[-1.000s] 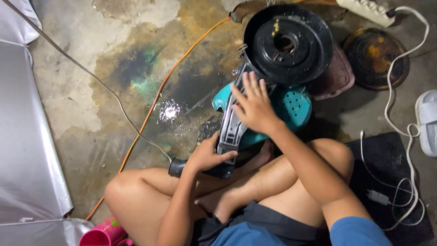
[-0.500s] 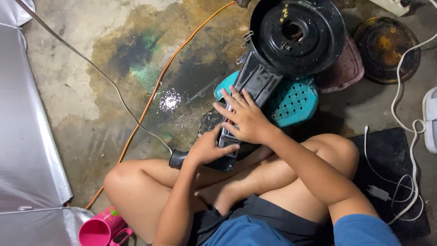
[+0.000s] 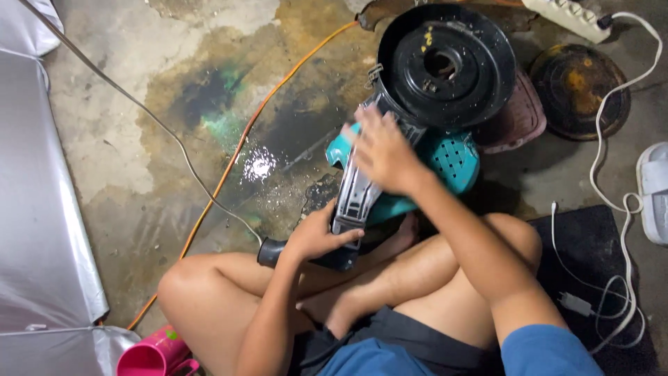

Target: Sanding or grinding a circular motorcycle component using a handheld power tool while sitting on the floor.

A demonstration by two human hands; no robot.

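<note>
**Both my hands on the black machine**

The black machine body (image 3: 358,195) lies tilted across a teal plastic stool (image 3: 452,163), its narrow grey end toward my lap and its big round black housing (image 3: 445,66) at the far end. My left hand (image 3: 316,233) is wrapped around the near end of that machine, fingers closed on it just beside a short black tube (image 3: 270,252). My right hand (image 3: 383,150) lies spread, fingers wide and blurred, flat over the middle of the machine, just below the round housing; I cannot tell whether it presses or only hovers.

Counting around the machine: one teal stool under it, one pink basin-like thing (image 3: 518,122) touching the housing's right side, one rusty round disc (image 3: 581,90) farther right, one white power strip (image 3: 572,15) beyond it with one white cable (image 3: 612,139), one orange cord (image 3: 243,139) and one thin grey wire (image 3: 160,129) running left of it, one pink cup (image 3: 149,355) near my left knee, one white sandal (image 3: 654,191) at the far right.

I sit cross-legged on a stained, wet concrete floor (image 3: 139,83); a black mat (image 3: 591,264) lies right of my knee, and a silver sheet (image 3: 38,223) stands well left of the machine.
</note>
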